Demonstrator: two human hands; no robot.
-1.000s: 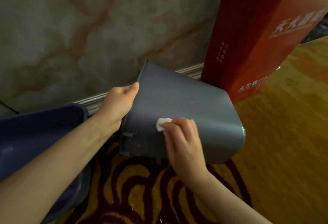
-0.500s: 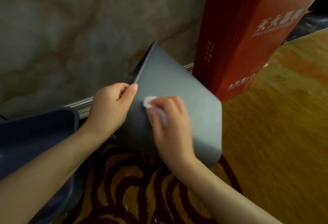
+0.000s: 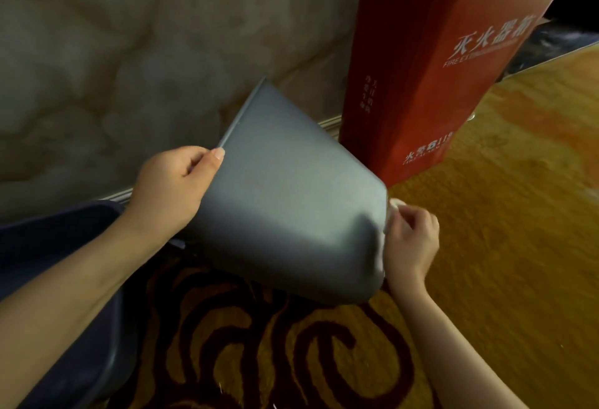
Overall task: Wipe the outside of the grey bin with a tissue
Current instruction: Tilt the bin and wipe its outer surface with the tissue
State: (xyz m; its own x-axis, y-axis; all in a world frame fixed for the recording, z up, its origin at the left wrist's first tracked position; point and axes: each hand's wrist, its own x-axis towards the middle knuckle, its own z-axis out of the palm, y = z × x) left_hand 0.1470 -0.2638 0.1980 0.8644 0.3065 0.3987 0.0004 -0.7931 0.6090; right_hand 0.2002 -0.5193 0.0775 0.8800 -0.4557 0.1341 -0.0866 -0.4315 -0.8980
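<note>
The left hand [image 3: 171, 188] is gripping the grey bin [image 3: 291, 207] by its rim while the right hand [image 3: 410, 240] is pinching a tissue [image 3: 397, 204] at the base, opposite that grip.

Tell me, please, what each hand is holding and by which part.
The left hand grips the bin by its rim. The right hand pinches a tissue, mostly hidden in its fingers, at the bin's base.

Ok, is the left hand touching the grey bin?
Touching. Head view shows the left hand gripping the grey bin at its rim, thumb on the outside.
</note>
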